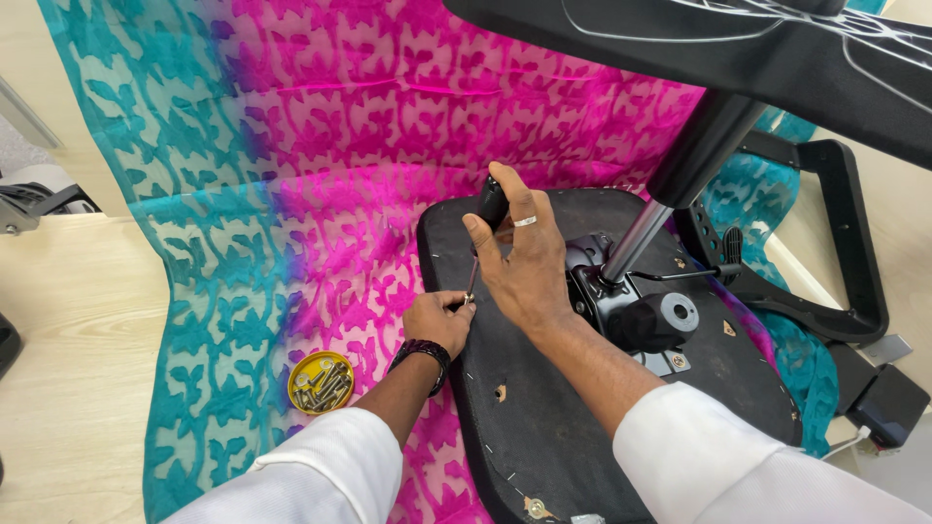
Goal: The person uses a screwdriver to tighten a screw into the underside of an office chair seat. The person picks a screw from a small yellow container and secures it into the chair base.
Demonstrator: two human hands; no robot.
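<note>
Screwdriver (482, 233) stands nearly upright in the head view, its black handle wrapped by the right hand (524, 262), whose fingers close snugly round the top while the thumb lies along the side. Below that grip the thin metal shaft runs down to the left hand (439, 318), which pinches narrowly round the tip, just where it meets the underside of the overturned chair seat (544, 417). It looks a light, stiff tool, hard and a little slick at the shaft, best held by the thick handle as it is now, with the other hand steadying the point. Whatever screw sits beneath the tip is hidden by the pinching fingers. To the right of the grip the chair's metal mechanism (621, 301) and gas column (636, 238) rise from the seat, and the base (738, 49) above is cut off by the frame's top edge. Well below and to the left of the grip a small yellow tin (320, 382) holds bolts, too small to count, on the pink and teal patterned cloth (291, 175)
</note>
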